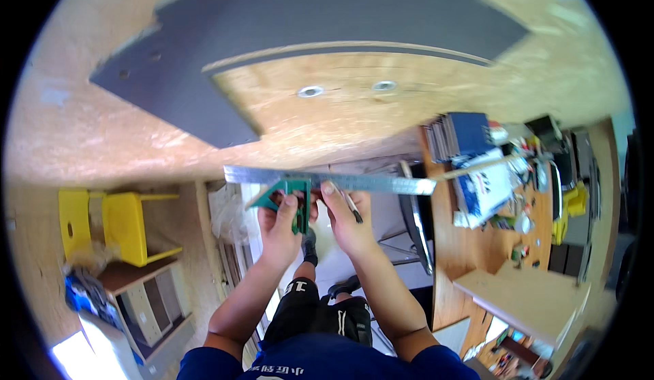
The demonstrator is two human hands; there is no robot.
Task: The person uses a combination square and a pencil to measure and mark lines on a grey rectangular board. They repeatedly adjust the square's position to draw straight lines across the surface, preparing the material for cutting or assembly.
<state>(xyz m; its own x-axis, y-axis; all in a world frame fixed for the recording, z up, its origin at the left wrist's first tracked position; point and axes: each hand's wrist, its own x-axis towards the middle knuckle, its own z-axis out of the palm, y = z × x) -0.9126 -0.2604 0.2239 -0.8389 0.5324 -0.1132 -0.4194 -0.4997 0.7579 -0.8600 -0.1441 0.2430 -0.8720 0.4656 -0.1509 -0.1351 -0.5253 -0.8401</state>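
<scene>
Tabletop [136,141] of pale wood, second tabletop [445,250] off to the right; one dark grey panel [286,22] on the first, near corner stopping short of the front edge, bare wood between. One blue shirt [327,353], pale lettering; one combination square [304,203] held before the body near that front edge, steel blade [395,184] reaching right toward the second tabletop, markings too fine to read. Left hand [281,229] pinches the square's green head [304,218], right hand [349,223] grips one pen [353,207], thumb at blade; two round metal discs [310,92] on wood.
</scene>
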